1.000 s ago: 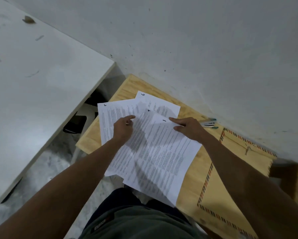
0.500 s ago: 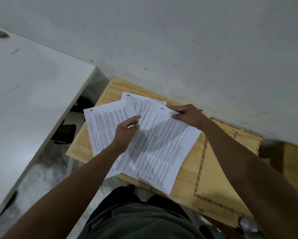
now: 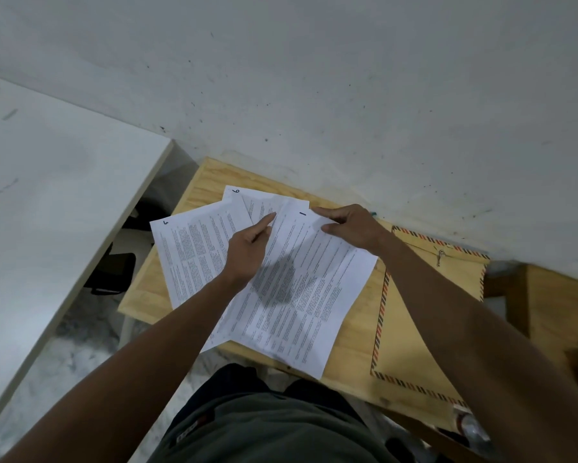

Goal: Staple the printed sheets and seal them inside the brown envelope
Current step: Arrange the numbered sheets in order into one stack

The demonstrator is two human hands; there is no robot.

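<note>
Several printed sheets (image 3: 301, 295) lie fanned on a small wooden table (image 3: 200, 182); handwritten numbers mark their top corners, and the sheet marked 1 is on top. My left hand (image 3: 247, 252) is at that sheet's left edge, index finger stretched along it, the other fingers curled at the papers. My right hand (image 3: 351, 228) pinches the top sheet at its upper right corner. The brown envelope (image 3: 414, 329), edged with striped trim, lies flat to the right with its flap open and partly under my right forearm. No stapler is in view.
A white wall runs right behind the table. A white desk (image 3: 47, 195) stands to the left, with a gap of floor between. A pen tip (image 3: 374, 213) peeks out behind my right hand. A plastic bottle (image 3: 471, 426) sits at the lower right.
The top sheet slid up and left over the fan. My right hand moved from flat on the page to its top corner. My left index finger has straightened along the sheet's edge.
</note>
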